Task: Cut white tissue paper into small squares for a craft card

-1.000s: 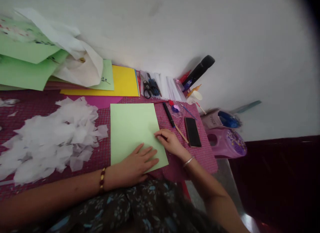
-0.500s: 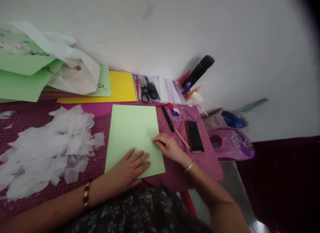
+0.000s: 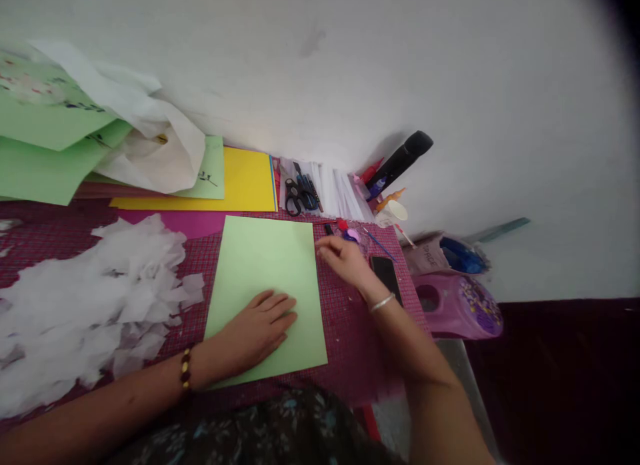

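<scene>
A plain light green sheet of paper lies on the table in front of me. My left hand rests flat on its lower part, fingers stretched out over the surface. Just beyond the sheet's right edge is my right hand, its fingers curled and thumb drawn close to them. Anything between those fingertips is hidden or too small to name. A black marker shows only its end behind that hand. Close by lie a palette with red, pink and purple blobs and a thin blue brush.
White paper pieces are heaped on the left. Yellow sheets, black scissors and white strips line the wall. A phone, partly covered by my right arm, lies near the right edge. A pink plastic stool stands beyond.
My right hand has moved up and off the sheet to its right side, now covering most of the marker. The left hand stays on the sheet. The view has shifted slightly.
</scene>
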### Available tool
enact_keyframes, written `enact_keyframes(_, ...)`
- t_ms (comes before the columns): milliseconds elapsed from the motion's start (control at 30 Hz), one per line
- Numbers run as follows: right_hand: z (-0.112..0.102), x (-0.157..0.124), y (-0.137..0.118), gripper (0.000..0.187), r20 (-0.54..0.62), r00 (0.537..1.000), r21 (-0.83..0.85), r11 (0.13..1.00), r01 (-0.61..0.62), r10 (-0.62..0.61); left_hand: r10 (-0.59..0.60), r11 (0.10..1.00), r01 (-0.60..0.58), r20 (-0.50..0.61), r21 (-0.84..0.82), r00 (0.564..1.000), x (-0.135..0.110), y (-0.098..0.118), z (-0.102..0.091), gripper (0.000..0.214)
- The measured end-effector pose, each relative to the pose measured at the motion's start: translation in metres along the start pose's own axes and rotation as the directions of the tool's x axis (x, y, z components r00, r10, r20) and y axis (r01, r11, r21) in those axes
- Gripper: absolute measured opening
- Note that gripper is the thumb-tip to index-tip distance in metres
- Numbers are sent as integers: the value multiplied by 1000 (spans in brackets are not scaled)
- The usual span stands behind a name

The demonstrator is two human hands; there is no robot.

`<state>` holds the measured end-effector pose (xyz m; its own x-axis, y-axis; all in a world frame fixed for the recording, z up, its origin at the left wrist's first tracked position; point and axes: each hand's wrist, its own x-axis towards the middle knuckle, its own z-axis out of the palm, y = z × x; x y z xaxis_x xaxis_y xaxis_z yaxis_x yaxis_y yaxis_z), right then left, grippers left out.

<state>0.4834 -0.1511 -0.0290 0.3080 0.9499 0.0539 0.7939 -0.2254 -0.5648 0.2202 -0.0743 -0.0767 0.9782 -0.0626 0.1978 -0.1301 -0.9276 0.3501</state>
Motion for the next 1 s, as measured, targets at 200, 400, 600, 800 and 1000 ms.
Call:
enact_keyframes(200, -13, 86, 24, 41, -149, 974, -243, 948, -205, 173, 6, 997, -7, -14, -71, 1000, -4, -5, 2, 32)
enact_keyframes(400, 0, 112, 17, 35, -146, 960, -405, 871, -279, 240, 8, 997, -8, -5, -82, 1000, -3, -7, 3, 33)
enact_keyframes(600, -4, 119, 22, 19, -166, 935, -355, 866, -353, 314, 6, 995, -3, 31, -99, 999, -3, -8, 2, 34)
enact_keyframes(800, -25, 107, 41, 15, -206, 900, -37, 916, -399, 384, 3, 994, 4, 66, -106, 998, -2, -9, -1, 35)
enact_keyframes(1000, -39, 25, 41, 21, -181, 889, 393, 859, -327, 421, 15, 994, -9, 62, -106, 998, -3, -10, -3, 34)
